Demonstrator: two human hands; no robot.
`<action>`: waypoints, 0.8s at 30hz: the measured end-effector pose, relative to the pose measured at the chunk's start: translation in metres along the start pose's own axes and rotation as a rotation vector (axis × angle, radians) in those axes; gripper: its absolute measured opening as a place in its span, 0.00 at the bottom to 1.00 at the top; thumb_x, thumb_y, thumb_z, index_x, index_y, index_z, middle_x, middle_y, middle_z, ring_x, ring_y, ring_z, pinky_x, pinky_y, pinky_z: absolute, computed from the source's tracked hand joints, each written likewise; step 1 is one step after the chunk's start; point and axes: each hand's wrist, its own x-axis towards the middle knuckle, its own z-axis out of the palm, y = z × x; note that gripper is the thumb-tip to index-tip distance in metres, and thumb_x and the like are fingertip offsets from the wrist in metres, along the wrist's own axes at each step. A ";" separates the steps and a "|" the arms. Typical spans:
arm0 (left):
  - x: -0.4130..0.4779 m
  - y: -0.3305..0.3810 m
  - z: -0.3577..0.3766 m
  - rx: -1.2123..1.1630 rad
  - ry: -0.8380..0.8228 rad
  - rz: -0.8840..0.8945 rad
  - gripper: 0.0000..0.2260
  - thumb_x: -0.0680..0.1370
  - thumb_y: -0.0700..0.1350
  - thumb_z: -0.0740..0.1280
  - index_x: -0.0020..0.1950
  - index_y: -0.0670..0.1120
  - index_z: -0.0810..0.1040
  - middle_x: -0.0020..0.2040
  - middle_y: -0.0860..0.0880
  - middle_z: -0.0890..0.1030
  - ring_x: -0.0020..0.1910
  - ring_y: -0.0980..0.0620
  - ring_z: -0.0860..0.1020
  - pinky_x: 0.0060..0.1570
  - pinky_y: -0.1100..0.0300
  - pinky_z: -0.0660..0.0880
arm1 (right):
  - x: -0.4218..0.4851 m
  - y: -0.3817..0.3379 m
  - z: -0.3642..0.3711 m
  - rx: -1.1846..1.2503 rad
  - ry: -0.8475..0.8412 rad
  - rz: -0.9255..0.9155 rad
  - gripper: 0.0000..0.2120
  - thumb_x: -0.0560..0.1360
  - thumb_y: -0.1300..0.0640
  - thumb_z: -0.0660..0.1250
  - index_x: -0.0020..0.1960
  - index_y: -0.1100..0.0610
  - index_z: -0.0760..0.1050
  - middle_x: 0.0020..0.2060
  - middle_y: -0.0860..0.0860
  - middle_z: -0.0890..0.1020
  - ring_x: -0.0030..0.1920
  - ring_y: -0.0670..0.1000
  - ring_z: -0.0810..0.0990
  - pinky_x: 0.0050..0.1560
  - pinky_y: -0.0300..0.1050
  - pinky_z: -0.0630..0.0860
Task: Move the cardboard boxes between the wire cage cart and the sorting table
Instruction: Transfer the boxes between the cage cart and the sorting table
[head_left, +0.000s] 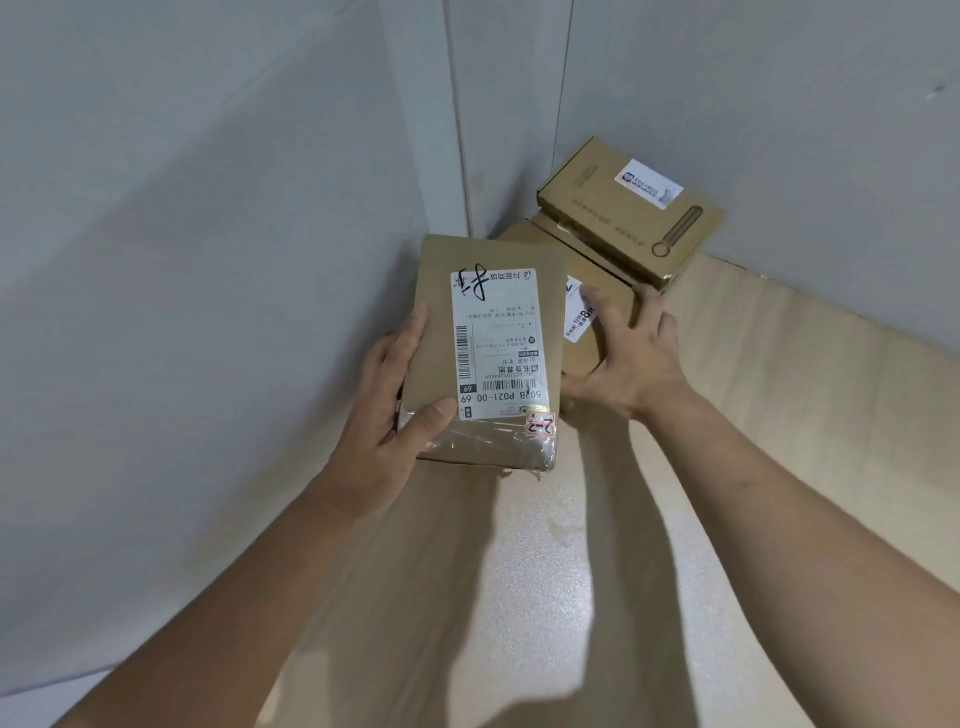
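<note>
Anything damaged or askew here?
The held box in the left hand has wrinkled tape and a ragged red sticker at its near end. The top box in the corner lies skewed on the lower box.

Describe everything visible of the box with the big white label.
The labelled box is flat brown cardboard. A white shipping label with barcodes and a black handwritten mark covers much of its top; a pink sticker sits at the near right corner, wrinkled clear tape across the near end. The left hand grips its left edge, thumb on top. The right hand is open beside its right edge; contact unclear.
</note>
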 end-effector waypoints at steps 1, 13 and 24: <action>0.000 -0.001 0.001 -0.014 0.004 -0.008 0.34 0.81 0.39 0.65 0.84 0.44 0.55 0.73 0.45 0.67 0.73 0.63 0.67 0.70 0.72 0.63 | -0.007 0.001 0.004 -0.002 0.035 0.017 0.56 0.58 0.27 0.74 0.79 0.35 0.52 0.78 0.60 0.50 0.75 0.67 0.56 0.78 0.61 0.58; -0.036 -0.002 0.009 -0.197 0.062 -0.106 0.35 0.80 0.43 0.65 0.84 0.54 0.55 0.74 0.55 0.68 0.72 0.59 0.69 0.58 0.70 0.74 | -0.125 0.006 0.000 -0.287 -0.157 0.406 0.64 0.45 0.17 0.65 0.73 0.43 0.48 0.69 0.63 0.57 0.75 0.71 0.52 0.78 0.67 0.47; -0.078 -0.009 -0.002 -0.037 0.002 -0.127 0.35 0.80 0.42 0.66 0.84 0.53 0.56 0.68 0.45 0.69 0.70 0.58 0.70 0.68 0.71 0.65 | -0.125 -0.006 0.018 -0.238 0.038 0.280 0.58 0.56 0.21 0.67 0.79 0.35 0.47 0.74 0.61 0.58 0.63 0.65 0.66 0.67 0.60 0.62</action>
